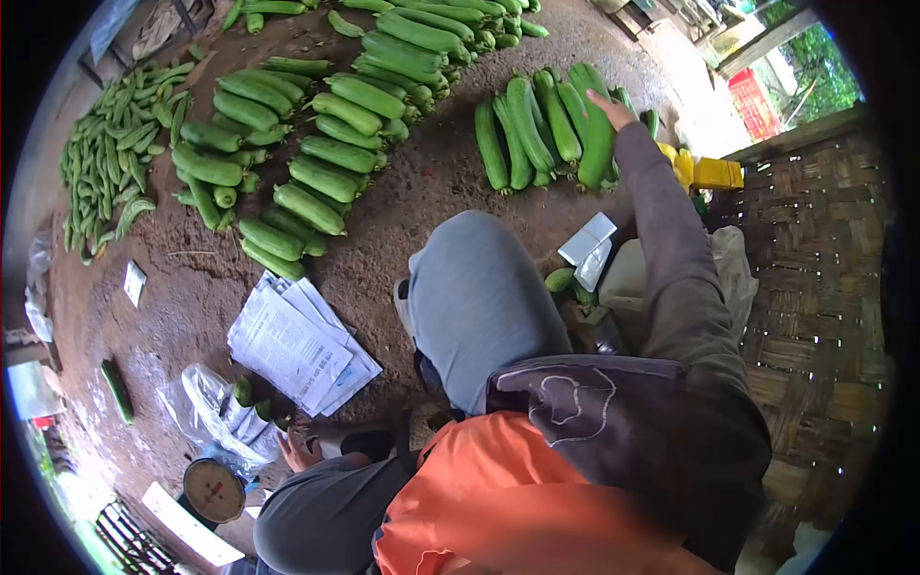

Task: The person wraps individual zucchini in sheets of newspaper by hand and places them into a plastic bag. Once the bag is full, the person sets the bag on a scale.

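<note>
At the upper right, my right hand (614, 112) is closed around a long green gourd (596, 151), one finger stretched along its side and the others mostly hidden. That gourd lies at the right end of a row of similar gourds (522, 125). Low on the left, my left hand (301, 453) has thumb and finger spread, with nothing seen between them. Its fingertips are right beside a clear plastic bag (206, 398) with several dark green gourds (262, 409) at its mouth. Sheets of newspaper (297, 350) lie just above that hand.
Large rows of green gourds (331, 172) cover the upper ground, with a pile of thin ridged gourds (110, 144) at far left. A round dial scale (214, 490) stands lower left. A yellow container (717, 173) sits by the woven wall (815, 287) at right.
</note>
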`<action>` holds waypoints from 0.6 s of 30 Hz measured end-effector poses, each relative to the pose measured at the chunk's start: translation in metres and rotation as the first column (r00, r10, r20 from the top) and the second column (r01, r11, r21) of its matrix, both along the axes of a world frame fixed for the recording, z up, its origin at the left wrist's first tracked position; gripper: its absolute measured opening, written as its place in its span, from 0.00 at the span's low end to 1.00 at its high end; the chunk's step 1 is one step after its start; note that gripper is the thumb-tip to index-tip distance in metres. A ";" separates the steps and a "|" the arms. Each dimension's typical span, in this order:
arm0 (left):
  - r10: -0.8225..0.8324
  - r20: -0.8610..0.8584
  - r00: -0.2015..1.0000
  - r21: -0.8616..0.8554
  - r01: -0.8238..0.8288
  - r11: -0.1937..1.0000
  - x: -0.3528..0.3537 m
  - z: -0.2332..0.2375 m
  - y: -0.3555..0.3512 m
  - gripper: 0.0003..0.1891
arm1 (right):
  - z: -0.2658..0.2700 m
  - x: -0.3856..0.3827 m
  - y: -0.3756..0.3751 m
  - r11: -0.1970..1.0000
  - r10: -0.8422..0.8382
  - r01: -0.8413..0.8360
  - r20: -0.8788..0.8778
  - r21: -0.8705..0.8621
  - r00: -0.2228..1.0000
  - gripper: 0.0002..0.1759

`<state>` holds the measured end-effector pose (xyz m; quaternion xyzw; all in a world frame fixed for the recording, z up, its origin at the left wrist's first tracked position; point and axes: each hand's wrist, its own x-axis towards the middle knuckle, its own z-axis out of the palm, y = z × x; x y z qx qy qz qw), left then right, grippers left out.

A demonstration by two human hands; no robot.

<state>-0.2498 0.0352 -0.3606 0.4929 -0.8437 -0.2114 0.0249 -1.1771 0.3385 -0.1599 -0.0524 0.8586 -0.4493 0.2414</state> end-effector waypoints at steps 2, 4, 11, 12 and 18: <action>0.065 0.018 0.998 -0.019 -0.065 0.998 0.010 0.007 0.008 0.43 | -0.037 -0.038 -0.012 0.947 -0.042 0.144 -0.334 0.288 0.942 0.54; 0.140 0.065 0.988 0.015 -0.141 0.990 0.016 0.013 0.019 0.43 | -0.053 -0.047 -0.028 0.902 0.017 0.171 -0.429 0.397 0.903 0.55; 0.299 0.202 0.933 0.153 -0.331 0.931 0.023 0.026 0.056 0.43 | -0.154 -0.079 -0.050 0.803 0.324 -0.052 -0.362 0.594 0.874 0.49; 0.306 0.212 0.928 0.161 -0.342 0.926 0.023 0.028 0.059 0.43 | -0.161 -0.074 -0.052 0.795 0.319 -0.076 -0.310 0.601 0.896 0.48; 0.306 0.253 0.918 0.180 -0.356 0.917 0.023 0.029 0.062 0.42 | -0.184 -0.053 -0.023 0.964 -0.022 0.106 -0.325 0.244 0.945 0.37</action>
